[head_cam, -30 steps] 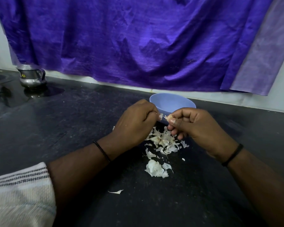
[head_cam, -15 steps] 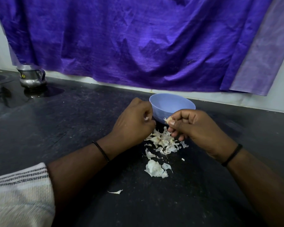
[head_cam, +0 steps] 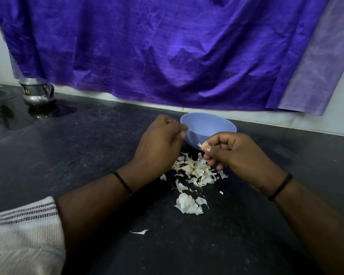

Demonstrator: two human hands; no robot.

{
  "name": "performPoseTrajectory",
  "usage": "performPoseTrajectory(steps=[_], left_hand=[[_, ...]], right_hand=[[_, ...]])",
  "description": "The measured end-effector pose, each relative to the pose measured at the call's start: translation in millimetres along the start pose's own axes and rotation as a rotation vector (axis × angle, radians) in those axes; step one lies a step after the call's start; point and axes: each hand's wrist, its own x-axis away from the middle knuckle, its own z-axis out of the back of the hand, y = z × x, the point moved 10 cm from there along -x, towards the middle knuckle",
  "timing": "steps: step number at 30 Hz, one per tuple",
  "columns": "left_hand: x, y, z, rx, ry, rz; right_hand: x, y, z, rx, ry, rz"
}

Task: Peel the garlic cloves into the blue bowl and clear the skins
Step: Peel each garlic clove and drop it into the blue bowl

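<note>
I see my right hand point(head_cam: 240, 153) pinching a small, light, slippery clove point(head_cam: 203, 145) beside the bowl point(head_cam: 206, 124); my left hand point(head_cam: 159, 141) is curled, contents unclear. Papery skins point(head_cam: 195, 169) litter the desk point(head_cam: 87, 145).

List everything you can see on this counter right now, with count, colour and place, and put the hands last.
Round blue plastic bowl: one, pale blue, far centre of counter.
Garlic clove: one, cream, partly skinned, pinched in right hand.
Papery garlic skins: scattered pile, white, in front of bowl.
Steel jug: one, silver, far left.
Black stone counter: one, dark.
Purple cloth: one, hanging behind.
Striped towel: one, white and grey, near left.
Left hand: curled, beside bowl; contents hidden.
Right hand: pinches clove.
</note>
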Motion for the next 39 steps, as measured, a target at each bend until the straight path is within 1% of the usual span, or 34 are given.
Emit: performPoseTrajectory(steps=[4, 8, 10, 13, 17, 21, 23, 25, 28, 33, 39], left_hand=[[5, 10, 0, 0.14, 0.015, -0.05], [8, 10, -6, 0.353, -0.038, 0.005], [10, 13, -9, 0.424, -0.066, 0.006], [11, 19, -9, 0.444, -0.073, -0.024], [13, 23, -8, 0.459, -0.067, -0.039], [12, 20, -9, 0.443, -0.06, -0.043], [11, 15, -9, 0.482, -0.054, 0.01], [11, 7, -13, 0.56, -0.071, 0.109], [13, -3, -19, 0.617, -0.103, 0.215], [14, -7, -25, 0.654, -0.136, 0.24], [15, -3, -32, 0.585, -0.192, 0.214]], right_hand=[[0, -2, -1, -0.046, -0.002, 0.007], [1, -1, -5, -0.164, -0.025, -0.02], [1, 0, -7, -0.217, -0.04, -0.042], [3, 3, -10, -0.252, -0.049, -0.077], [4, 1, -17, -0.23, -0.078, -0.071], [4, 2, -11, -0.27, -0.007, -0.067], [4, 1, -6, -0.298, 0.044, -0.049], [3, -2, -3, -0.321, 0.07, -0.01], [3, -10, -4, -0.344, 0.044, 0.062], [5, -15, -3, -0.337, 0.036, 0.11], [3, -14, -1, -0.273, 0.068, 0.146]])
